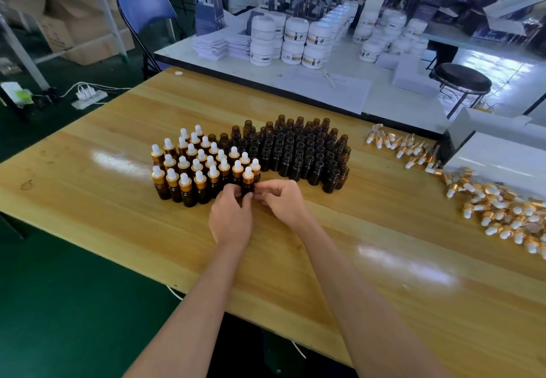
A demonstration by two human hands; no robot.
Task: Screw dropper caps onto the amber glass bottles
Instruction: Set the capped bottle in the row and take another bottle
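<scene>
Several amber bottles stand in a block on the wooden table [118,200]. The capped bottles [189,165], with gold collars and white bulbs, fill its left part; the open bottles [298,150] fill its right part. At the block's front edge a capped bottle [248,179] stands between my hands. My left hand [232,215] grips its dark body from the left. My right hand [283,200] has its fingers curled against the bottle's right side. Loose dropper caps [502,212] lie in a heap at the right.
A white box [499,156] sits at the table's right edge behind the caps. Beyond stands a white table [384,97] with white jars [292,41] and papers. A blue chair [144,14] and a black stool [462,79] stand nearby; a person sits at the back.
</scene>
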